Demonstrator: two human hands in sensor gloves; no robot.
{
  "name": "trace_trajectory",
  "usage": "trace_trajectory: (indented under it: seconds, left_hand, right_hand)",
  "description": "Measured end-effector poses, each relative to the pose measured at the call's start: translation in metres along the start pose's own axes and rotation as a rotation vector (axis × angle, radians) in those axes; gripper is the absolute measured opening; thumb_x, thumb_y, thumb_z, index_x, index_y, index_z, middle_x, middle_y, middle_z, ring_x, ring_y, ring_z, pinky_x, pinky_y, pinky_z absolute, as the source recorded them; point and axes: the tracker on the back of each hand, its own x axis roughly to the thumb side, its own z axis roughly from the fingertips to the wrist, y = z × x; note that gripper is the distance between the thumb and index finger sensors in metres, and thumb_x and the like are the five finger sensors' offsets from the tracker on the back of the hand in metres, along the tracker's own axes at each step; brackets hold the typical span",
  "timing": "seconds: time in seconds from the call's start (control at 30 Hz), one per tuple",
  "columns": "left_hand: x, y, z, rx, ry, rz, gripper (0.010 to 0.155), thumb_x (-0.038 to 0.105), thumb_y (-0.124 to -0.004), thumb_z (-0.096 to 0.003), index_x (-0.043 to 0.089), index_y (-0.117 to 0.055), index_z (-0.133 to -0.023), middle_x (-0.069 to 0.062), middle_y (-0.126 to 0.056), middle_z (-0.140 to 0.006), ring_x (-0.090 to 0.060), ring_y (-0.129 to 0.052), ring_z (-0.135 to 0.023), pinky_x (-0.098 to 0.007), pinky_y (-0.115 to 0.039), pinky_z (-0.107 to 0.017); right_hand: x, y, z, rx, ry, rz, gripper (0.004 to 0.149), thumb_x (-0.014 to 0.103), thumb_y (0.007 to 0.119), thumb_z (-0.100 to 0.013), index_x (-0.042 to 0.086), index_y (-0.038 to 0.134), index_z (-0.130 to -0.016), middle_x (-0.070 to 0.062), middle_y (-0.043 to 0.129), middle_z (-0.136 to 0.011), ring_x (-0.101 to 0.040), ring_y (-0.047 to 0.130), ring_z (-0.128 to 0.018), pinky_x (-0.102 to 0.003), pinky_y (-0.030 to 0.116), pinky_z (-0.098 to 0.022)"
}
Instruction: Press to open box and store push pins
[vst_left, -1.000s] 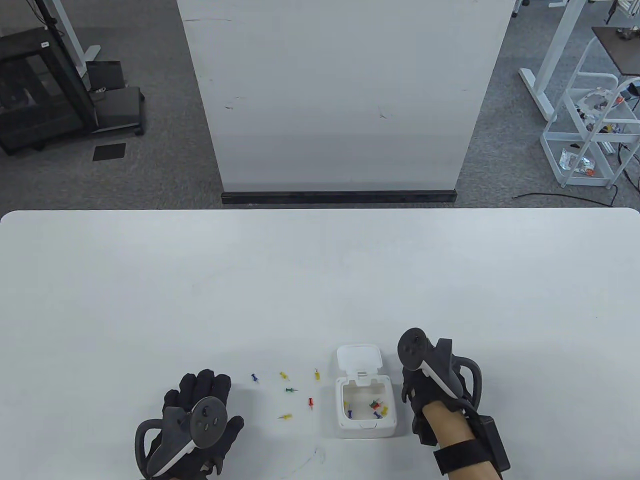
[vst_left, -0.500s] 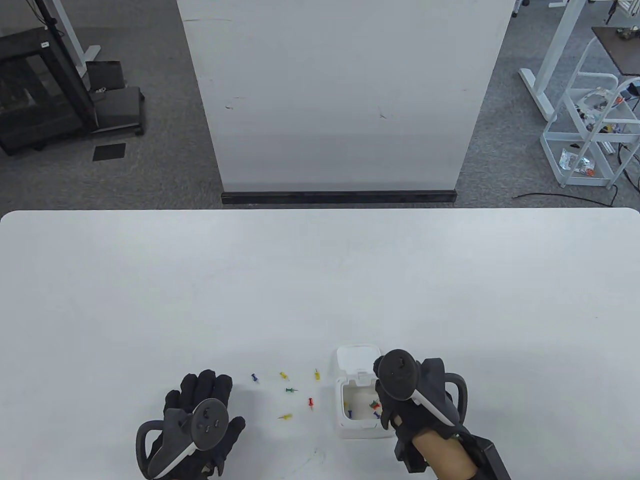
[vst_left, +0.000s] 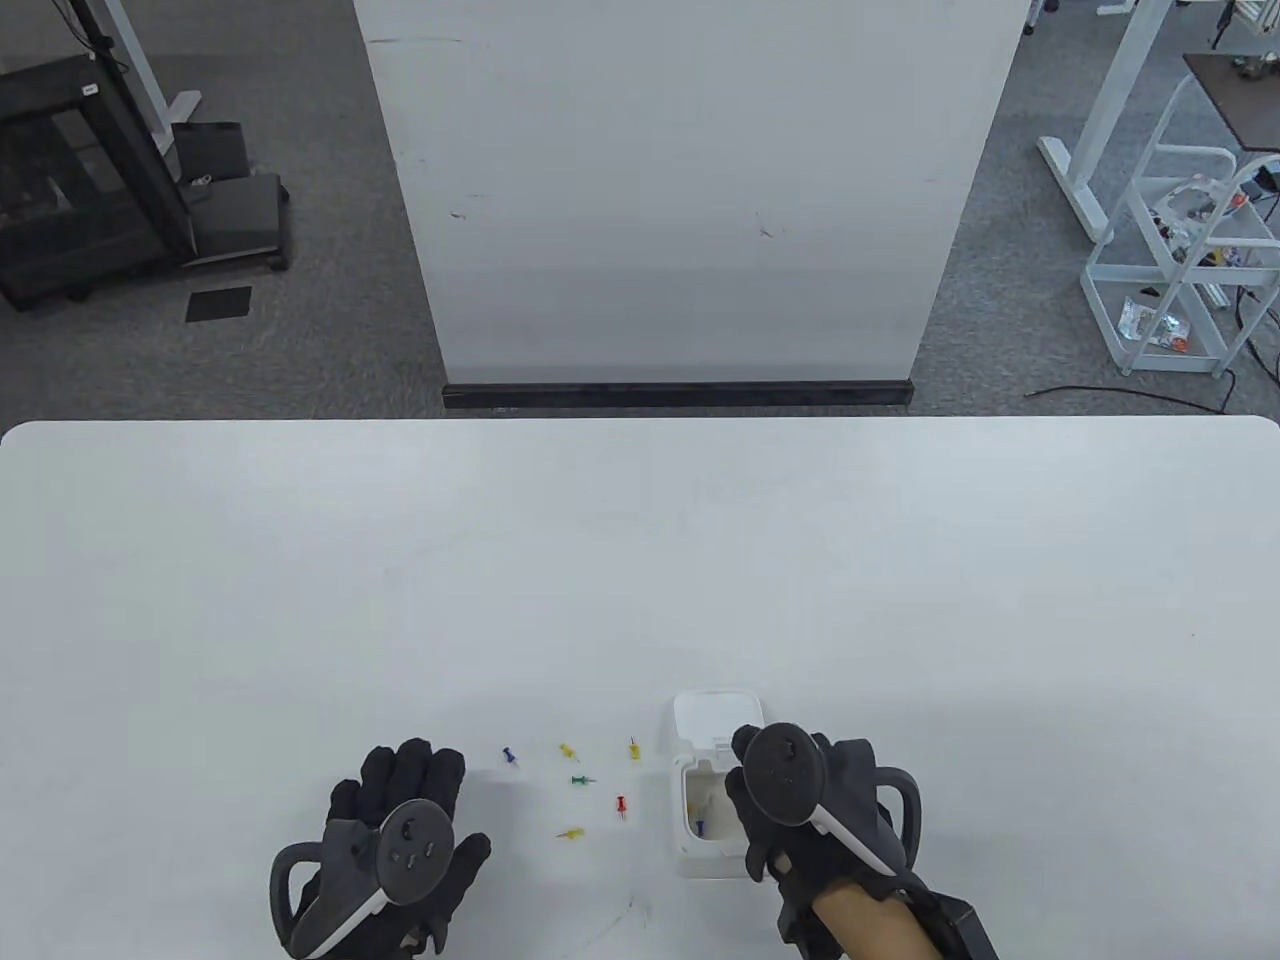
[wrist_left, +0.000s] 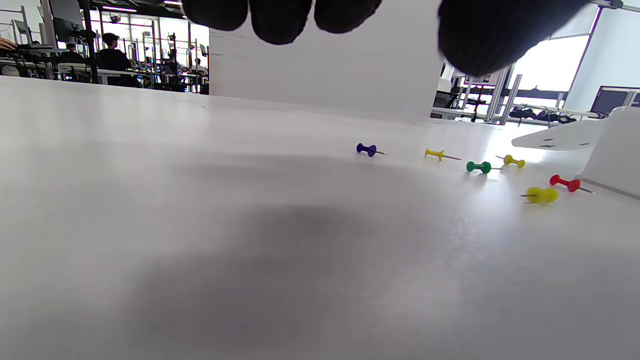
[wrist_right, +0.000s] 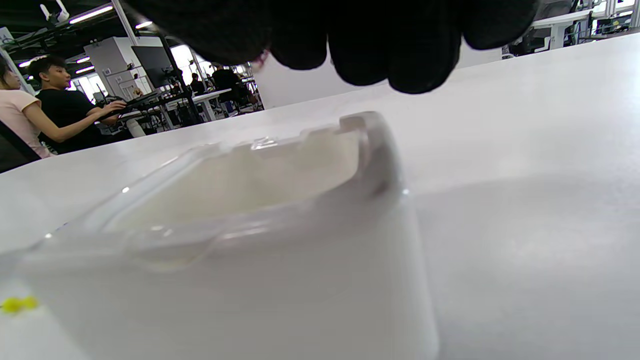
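Observation:
A small white box (vst_left: 700, 850) stands near the table's front edge with its lid (vst_left: 712, 716) flipped open toward the back; a blue pin (vst_left: 701, 826) shows inside. My right hand (vst_left: 848, 785) hovers over the box's right half, hiding most of the inside. In the right wrist view its fingers (wrist_right: 370, 45) hang bunched just above the box rim (wrist_right: 250, 225), with a small pink speck between them. Several push pins lie left of the box: blue (vst_left: 510, 756), green (vst_left: 578, 779), red (vst_left: 621, 804), yellow (vst_left: 571, 833). My left hand (vst_left: 420, 785) rests flat and empty, left of the pins.
The white table (vst_left: 640, 560) stretches wide behind the box. A white panel (vst_left: 680, 200) stands beyond its far edge. In the left wrist view the pins lie in a row, the blue one (wrist_left: 366, 149) nearest the middle, with the box wall (wrist_left: 617, 150) at the right edge.
My right hand moved left from beside the box to over its right half, covering the pins inside. The left hand and the loose pins stayed put.

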Motion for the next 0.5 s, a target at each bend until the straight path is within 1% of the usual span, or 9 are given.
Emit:
trace_trajectory:
  seconds: [0.07,0.17,0.2,0.3,0.37,0.43,0.5]
  left_hand:
    - [0.0,0.0,0.0,0.001,0.001,0.001,0.08,0.06,-0.069,-0.046,0.027,-0.033,-0.11,-0.01,-0.034,-0.12,-0.044,-0.034,-0.11,-0.064,-0.034,-0.078]
    - [0.0,0.0,0.0,0.002,0.003,-0.001,0.08,0.06,-0.068,-0.046,0.027,-0.033,-0.11,-0.01,-0.034,-0.12,-0.044,-0.034,-0.11,-0.064,-0.034,-0.078]
    - [0.0,0.0,0.0,0.002,0.004,-0.001,0.08,0.06,-0.069,-0.046,0.027,-0.033,-0.11,-0.01,-0.034,-0.12,-0.044,-0.034,-0.11,-0.065,-0.034,-0.078]
    - [0.0,0.0,0.0,0.002,0.005,-0.001,0.08,0.06,-0.069,-0.046,0.027,-0.033,-0.11,-0.01,-0.034,-0.12,-0.044,-0.034,-0.11,-0.065,-0.034,-0.078]
    - [0.0,0.0,0.0,0.002,0.006,0.0,0.08,0.06,-0.068,-0.0461,0.027,-0.033,-0.11,-0.01,-0.034,-0.12,-0.044,-0.034,-0.11,-0.064,-0.034,-0.078]
    - [0.0,0.0,0.0,0.003,0.006,-0.001,0.08,0.06,-0.069,-0.046,0.027,-0.033,-0.11,-0.01,-0.034,-0.12,-0.044,-0.034,-0.11,-0.065,-0.034,-0.078]
    - [0.001,0.0,0.0,0.002,0.007,-0.005,0.08,0.06,-0.069,-0.0461,0.027,-0.033,-0.11,-0.01,-0.034,-0.12,-0.044,-0.034,-0.11,-0.065,-0.034,-0.078]
  right_hand:
    - [-0.01,-0.002,0.005,-0.028,0.022,0.033,0.058,0.047,0.075,-0.048,0.026,0.057,-0.1,-0.009,0.064,-0.103,-0.042,0.07,-0.091,-0.06,0.059,-0.07]
    - [-0.023,-0.002,0.014,-0.059,0.048,0.082,0.065,0.048,0.074,-0.048,0.028,0.048,-0.104,-0.01,0.051,-0.111,-0.044,0.057,-0.1,-0.063,0.053,-0.073]
    - [-0.031,0.0,0.02,-0.076,0.06,0.105,0.066,0.049,0.074,-0.048,0.028,0.045,-0.104,-0.01,0.048,-0.112,-0.045,0.052,-0.102,-0.063,0.051,-0.073]
    - [-0.045,0.005,0.03,-0.076,0.088,0.154,0.072,0.052,0.072,-0.049,0.03,0.036,-0.106,-0.009,0.035,-0.116,-0.045,0.036,-0.106,-0.066,0.042,-0.075]
    - [-0.055,0.008,0.035,-0.086,0.107,0.187,0.073,0.053,0.072,-0.048,0.03,0.034,-0.106,-0.008,0.032,-0.116,-0.045,0.034,-0.107,-0.065,0.04,-0.076]
    - [-0.065,0.01,0.038,-0.073,0.128,0.2,0.073,0.053,0.072,-0.048,0.03,0.034,-0.106,-0.008,0.032,-0.116,-0.044,0.033,-0.107,-0.065,0.038,-0.076]
    - [-0.074,0.014,0.042,-0.093,0.141,0.211,0.072,0.053,0.072,-0.048,0.031,0.034,-0.106,-0.008,0.032,-0.116,-0.044,0.033,-0.107,-0.064,0.038,-0.077]
